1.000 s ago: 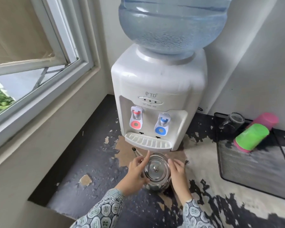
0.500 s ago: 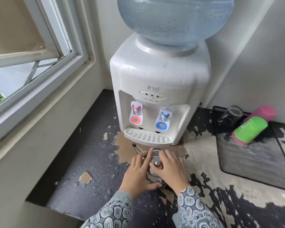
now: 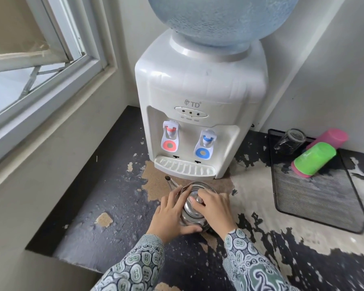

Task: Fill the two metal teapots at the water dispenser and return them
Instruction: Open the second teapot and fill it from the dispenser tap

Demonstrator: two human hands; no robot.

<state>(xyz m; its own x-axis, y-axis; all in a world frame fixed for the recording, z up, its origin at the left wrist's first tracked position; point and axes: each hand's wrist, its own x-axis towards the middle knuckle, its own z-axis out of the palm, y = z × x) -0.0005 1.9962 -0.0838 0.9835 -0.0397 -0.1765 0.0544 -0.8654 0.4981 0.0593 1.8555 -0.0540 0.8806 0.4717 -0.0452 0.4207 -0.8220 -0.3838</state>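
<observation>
From my seat, the water bottle [image 3: 221, 17] on the water dispenser [image 3: 200, 91] is cut off by the top edge of the view, so I cannot read its fill level, and the small print under the three indicator lights [image 3: 190, 112] is too fine for me to make out. My left hand [image 3: 170, 213] and right hand [image 3: 213, 208] cover much of the metal teapot [image 3: 192, 214], hiding its handle and most of its lid, and only one teapot is visible to me. The patterned sleeves [image 3: 135, 267] run out at the bottom edge, and the window [image 3: 42, 66] is cut at the left edge.
</observation>
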